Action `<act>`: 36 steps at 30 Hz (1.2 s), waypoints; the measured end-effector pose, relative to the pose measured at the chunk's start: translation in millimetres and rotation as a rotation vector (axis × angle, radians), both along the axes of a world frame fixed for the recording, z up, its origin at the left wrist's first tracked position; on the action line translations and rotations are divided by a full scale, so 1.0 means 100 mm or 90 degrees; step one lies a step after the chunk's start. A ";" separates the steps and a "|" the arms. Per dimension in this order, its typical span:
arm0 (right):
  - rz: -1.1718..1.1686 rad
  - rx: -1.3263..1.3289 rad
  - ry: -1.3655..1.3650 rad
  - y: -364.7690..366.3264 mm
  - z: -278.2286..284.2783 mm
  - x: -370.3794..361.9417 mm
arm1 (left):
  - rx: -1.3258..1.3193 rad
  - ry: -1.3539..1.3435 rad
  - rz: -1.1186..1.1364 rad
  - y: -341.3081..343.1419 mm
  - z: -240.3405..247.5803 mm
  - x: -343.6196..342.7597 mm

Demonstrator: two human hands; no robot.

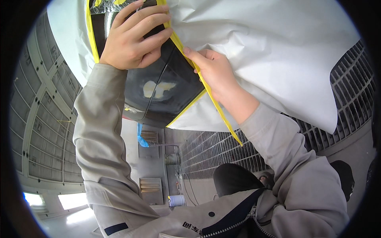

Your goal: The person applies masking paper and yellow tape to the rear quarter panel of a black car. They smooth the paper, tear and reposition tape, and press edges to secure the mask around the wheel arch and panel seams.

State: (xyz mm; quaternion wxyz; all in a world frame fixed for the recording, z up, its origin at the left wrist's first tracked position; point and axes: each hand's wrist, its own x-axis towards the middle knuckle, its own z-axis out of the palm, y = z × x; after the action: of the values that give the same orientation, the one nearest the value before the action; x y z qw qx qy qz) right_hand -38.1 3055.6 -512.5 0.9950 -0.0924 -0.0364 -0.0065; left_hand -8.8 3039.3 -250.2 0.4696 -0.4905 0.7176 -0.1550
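A strip of yellow masking tape runs down the right edge of a glossy black car body panel, and its lower end hangs free past the panel. My right hand pinches this strip between thumb and fingers. Higher up, my left hand lies over the panel with fingers stretched out, their tips on the tape along the edge. A pale, sanded-looking patch shows on the black surface, beside a thin seam. White masking sheet covers the area right of the tape.
More yellow tape lines the panel's left edge, and clear film covers its top. Floor grating lies below. A blue cloth-like piece hangs under the panel. A can stands on the floor near a cable.
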 end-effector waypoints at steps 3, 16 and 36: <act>0.014 -0.005 0.000 0.00 0.02 0.01 | 0.023 0.049 0.028 0.03 -0.02 0.01; 0.012 -0.052 0.014 -0.05 0.03 -0.05 | -0.003 0.050 0.054 0.29 -0.17 0.03; 0.014 -0.101 -0.058 0.25 -0.55 -0.29 | -0.236 0.168 -0.011 0.08 -0.06 -0.07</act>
State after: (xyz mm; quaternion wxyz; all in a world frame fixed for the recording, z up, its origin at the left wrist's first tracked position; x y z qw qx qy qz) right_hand -67.5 3081.0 -567.2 0.9820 -0.1699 -0.0826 0.0031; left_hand -15.9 3047.2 -256.4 0.2722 -0.5785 0.7359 -0.2230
